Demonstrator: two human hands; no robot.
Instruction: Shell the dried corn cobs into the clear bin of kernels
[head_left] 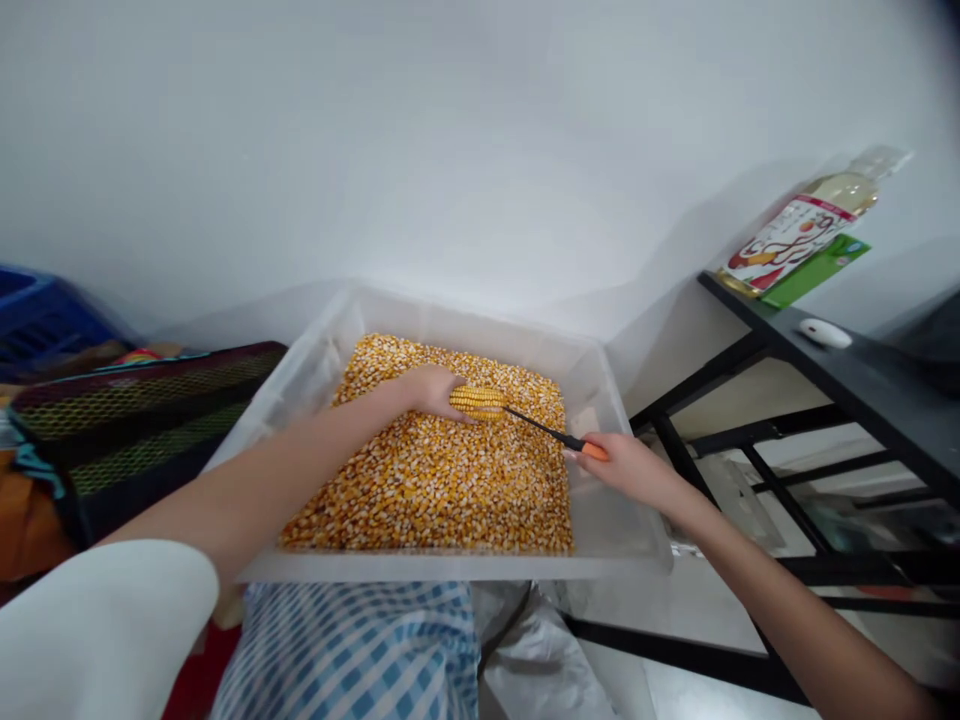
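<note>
My left hand (433, 391) is closed around the near end of a yellow corn cob (478, 402), holding it level over loose corn kernels (450, 490). The kernels lie in a large translucent plastic tub (600, 375). At the tub's right side, my right hand (615, 463) grips the orange handle of a screwdriver-like tool (551, 432) with a thin dark shaft. The shaft's tip meets the right end of the cob; whether it goes into the cob I cannot tell.
A black metal-framed table (862, 380) stands right, bearing a bottle (810, 225), a green box (817, 270) and a white mouse (825, 333). Left are a mesh bag (150, 430) and a blue crate (52, 315). White sacks (547, 660) lie below the tub, and a wall rises behind.
</note>
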